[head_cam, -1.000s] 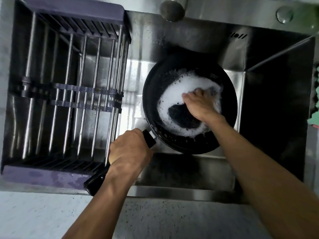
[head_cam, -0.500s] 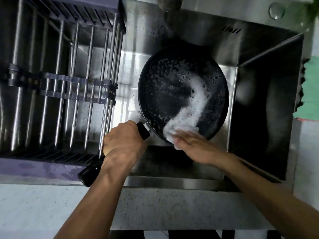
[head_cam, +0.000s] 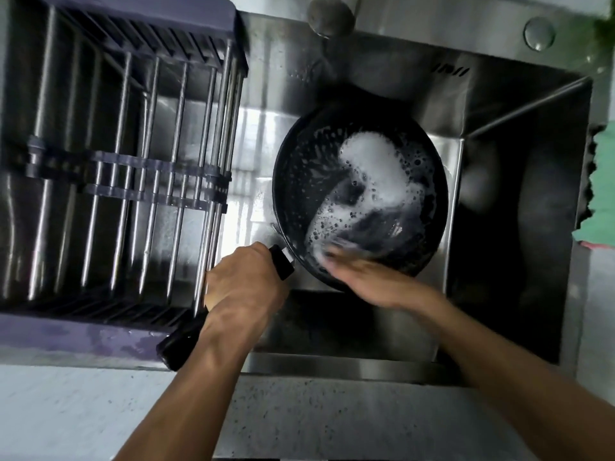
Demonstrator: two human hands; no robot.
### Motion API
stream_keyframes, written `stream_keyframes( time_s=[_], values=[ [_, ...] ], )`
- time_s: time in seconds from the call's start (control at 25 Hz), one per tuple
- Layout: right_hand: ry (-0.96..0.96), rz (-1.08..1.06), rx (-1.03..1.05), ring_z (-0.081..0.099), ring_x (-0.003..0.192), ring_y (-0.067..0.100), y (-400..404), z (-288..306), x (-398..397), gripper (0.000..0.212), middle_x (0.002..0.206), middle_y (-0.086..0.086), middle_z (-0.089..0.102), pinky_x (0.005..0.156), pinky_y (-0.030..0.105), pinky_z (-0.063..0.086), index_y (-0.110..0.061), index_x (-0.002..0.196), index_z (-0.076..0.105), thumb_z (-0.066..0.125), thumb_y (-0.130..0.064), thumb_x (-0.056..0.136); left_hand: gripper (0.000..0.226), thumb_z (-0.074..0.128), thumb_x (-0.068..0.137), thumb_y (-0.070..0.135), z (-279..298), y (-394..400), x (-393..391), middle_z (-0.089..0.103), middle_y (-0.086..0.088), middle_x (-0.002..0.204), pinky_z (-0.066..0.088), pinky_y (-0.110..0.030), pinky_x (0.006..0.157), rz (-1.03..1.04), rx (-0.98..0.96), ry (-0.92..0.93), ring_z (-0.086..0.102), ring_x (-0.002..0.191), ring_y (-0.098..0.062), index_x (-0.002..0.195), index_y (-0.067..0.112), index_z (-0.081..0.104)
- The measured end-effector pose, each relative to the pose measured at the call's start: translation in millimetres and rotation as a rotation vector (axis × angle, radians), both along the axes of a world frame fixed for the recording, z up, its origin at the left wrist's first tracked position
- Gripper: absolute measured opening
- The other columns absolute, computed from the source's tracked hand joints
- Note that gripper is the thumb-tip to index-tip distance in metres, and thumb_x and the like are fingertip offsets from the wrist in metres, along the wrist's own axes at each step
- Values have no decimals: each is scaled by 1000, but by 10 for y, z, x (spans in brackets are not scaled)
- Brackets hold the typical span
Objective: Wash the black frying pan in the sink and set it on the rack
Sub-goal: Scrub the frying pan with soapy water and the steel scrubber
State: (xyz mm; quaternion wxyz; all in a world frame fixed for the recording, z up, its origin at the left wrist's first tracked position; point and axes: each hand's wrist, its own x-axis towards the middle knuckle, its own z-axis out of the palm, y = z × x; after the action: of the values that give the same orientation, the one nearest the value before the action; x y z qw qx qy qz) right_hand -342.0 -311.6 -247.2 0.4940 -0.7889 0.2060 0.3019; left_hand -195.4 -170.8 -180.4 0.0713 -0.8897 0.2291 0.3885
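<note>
The rack (head_cam: 126, 181) fills the left half of the frame: steel rods running top to bottom, tied by purple cross-bars, with purple end pieces at the upper left and lower left. It sits across the left part of the steel sink (head_cam: 519, 104). Nothing rests on its rods.

Just right of the rack's lower right corner, the left hand (head_cam: 244, 287) is wrapped tightly round the black handle (head_cam: 181, 342) of the frying pan (head_cam: 299, 181), fingers curled over it. The handle's end juts out below the wrist toward the lower left, over the sink's front rim.

At the top centre, the round faucet head (head_cam: 329, 16) hangs above the sink basin. Below it, in the middle of the frame, the black pan lies inside the sink, tipped slightly, its inside facing up. White foam (head_cam: 372, 168) covers the upper right of the pan's floor and trails down in an arc toward its lower edge, with small bubbles scattered over the rest.

The right hand (head_cam: 362, 277) lies over the pan's lower rim, fingers reaching into the suds. It is blurred, so I cannot tell whether it grips a sponge or presses bare.

Along the bottom runs the pale speckled table (head_cam: 316, 414). At the right edge of the frame lies a green cloth (head_cam: 602, 194).
</note>
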Motion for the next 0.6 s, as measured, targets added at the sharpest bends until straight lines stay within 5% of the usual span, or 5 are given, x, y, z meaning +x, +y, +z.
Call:
stream_keyframes(
  time_s=[0.12,0.2,0.28,0.4,0.6],
  values=[
    [-111,-101,-88,-17,150,9,-253,-282,742,52,167,-9,-7,123,34,-13,-42,156,17,27,-49,107,26,66,71,23,-29,-3,-2,41,5,65,41,-30,63,0,-12,3,50,68,-22,82,21,42],
    [88,-107,-379,-22,150,13,-731,-375,538,53,165,-13,-18,123,54,-5,-49,156,10,25,-56,105,27,67,72,22,-44,3,9,43,4,66,41,-31,62,1,-3,3,51,68,-22,83,21,42],
    [239,-111,-386,-17,153,22,-575,-273,81,54,165,-15,-17,122,52,-1,-50,155,13,24,-60,103,27,67,73,20,-22,3,22,44,4,66,42,-31,63,2,-7,5,51,69,-22,85,20,43],
    [41,-104,-122,-20,151,21,20,-316,453,53,165,-17,-14,118,42,-13,-45,155,20,23,-57,104,26,65,73,21,-10,-1,8,41,4,66,43,-31,64,-13,-21,-1,51,70,-22,85,21,43],
    [157,-168,-377,-26,149,20,-686,-263,300,53,166,-7,-19,119,45,-10,-31,158,23,20,-48,108,23,62,75,22,-18,-6,17,39,4,67,42,-31,65,-13,-25,-11,48,71,-22,87,22,42]
  ],
)
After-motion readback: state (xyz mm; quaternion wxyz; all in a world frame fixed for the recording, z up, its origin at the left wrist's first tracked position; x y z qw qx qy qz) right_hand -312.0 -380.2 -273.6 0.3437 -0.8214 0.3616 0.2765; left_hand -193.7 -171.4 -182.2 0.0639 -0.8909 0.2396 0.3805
